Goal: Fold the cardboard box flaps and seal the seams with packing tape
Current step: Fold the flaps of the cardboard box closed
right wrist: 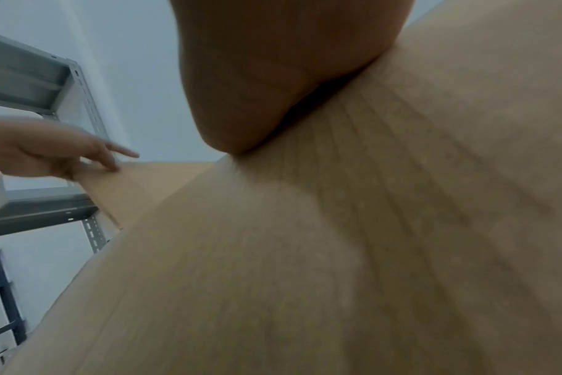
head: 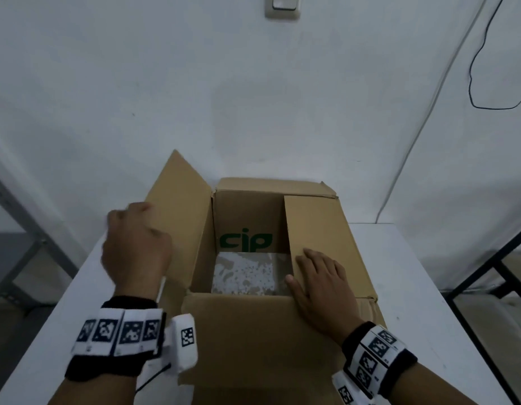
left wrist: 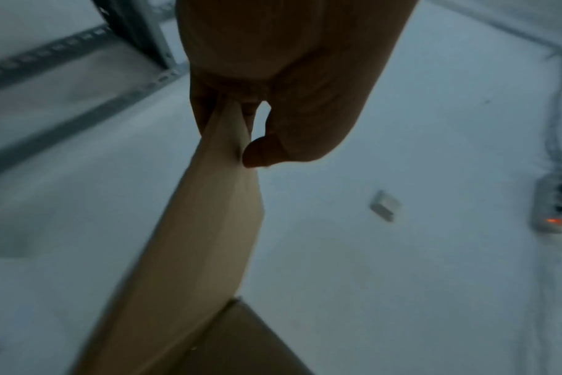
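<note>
A brown cardboard box with green "cip" lettering stands open on the white table, a grey speckled slab lying inside. My left hand grips the outer edge of the left flap, which stands tilted up; in the left wrist view the thumb and fingers pinch that flap. My right hand lies flat, fingers straight, on the right flap, which is folded down over the opening. The right wrist view shows the palm pressed on cardboard. No tape is in view.
The near flap lies folded toward me. A grey metal shelf frame stands left of the table, a dark frame at its right. Cables hang on the white wall behind. A power strip shows in the left wrist view.
</note>
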